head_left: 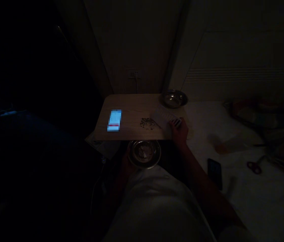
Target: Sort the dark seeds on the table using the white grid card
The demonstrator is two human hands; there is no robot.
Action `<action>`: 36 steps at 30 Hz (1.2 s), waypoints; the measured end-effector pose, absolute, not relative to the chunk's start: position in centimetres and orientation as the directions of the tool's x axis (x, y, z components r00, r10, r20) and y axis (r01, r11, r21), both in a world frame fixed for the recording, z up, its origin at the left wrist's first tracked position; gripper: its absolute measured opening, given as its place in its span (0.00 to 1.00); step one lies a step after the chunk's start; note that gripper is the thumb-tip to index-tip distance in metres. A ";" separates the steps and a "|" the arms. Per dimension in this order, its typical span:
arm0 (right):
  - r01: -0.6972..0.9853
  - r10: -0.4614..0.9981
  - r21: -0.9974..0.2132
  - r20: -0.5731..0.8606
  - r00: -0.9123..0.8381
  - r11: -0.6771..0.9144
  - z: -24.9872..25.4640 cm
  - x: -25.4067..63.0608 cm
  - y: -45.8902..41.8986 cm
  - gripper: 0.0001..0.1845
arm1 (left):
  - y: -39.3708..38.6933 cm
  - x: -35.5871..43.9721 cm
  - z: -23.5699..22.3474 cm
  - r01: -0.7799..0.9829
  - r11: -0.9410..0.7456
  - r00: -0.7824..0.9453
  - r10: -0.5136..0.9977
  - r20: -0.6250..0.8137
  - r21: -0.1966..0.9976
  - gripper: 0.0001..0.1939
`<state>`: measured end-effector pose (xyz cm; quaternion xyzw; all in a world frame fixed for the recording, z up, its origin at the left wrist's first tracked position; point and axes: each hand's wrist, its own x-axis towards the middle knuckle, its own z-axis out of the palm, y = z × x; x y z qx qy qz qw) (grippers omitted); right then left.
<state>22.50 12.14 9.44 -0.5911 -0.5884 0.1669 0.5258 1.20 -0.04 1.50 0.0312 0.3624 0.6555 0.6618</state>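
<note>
In dim light, my left hand [127, 162] grips a shiny metal bowl [145, 164] by its left side, just under the near edge of a small wooden table [132, 101]. Small bits seem to lie in that bowl. My right hand [181, 132] is above the right part of the tabletop, its fingers closed on a pale, flat, card-like piece [164, 118] with markings on it. To the left of this piece, a scatter of small dark seed-like bits [147, 123] lies on the wood. The fingers of my left hand are mostly in shadow.
A second metal bowl [174, 99] stands at the table's back right corner. A lit phone [114, 120] lies on the left. On the white sheet to the right are a dark phone [215, 173] and scissors [254, 167]. A wall socket [134, 74] holds a plugged cable.
</note>
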 end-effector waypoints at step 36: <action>0.487 0.925 -0.820 0.375 0.056 0.303 10.0 22.2 11.2 0.13 | 0.4 1.0 0.8 -0.896 0.216 -0.022 0.850 -0.526 0.387 0.17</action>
